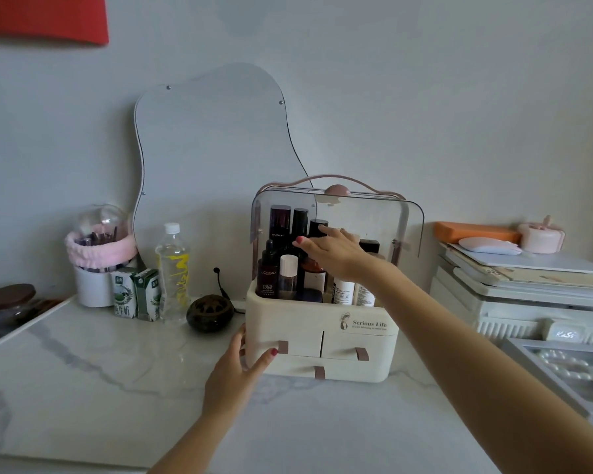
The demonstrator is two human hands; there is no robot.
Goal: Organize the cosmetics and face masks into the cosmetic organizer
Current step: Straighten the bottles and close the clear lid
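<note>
Bottles already fill the organizer (288, 323); my left hand (240, 364) braces its corner, fingers straight, my right hand (329, 249) reaches flat among them. Drawers stay closed, no masks visible.

**Readable lettering around the organizer**

The cream cosmetic organizer (322, 323) carries a printed logo on its front panel, below the right hand's grip (334, 249): "Serious Life", with a smaller line under it too fine to read. Inside the organizer, left of that grip, the dark dropper bottle (267, 273) reads "L'OREAL" and "YOUTH CODE". Just behind it, the tall dark bottle (279, 222) reads "REVITALIFT". The white tubes (343, 291) under the right wrist bear print too small to make out. Far left of the left hand's grip (243, 362), the two milk cartons (136, 295) show Chinese characters, with "牛奶" legible on the nearer one.
</note>
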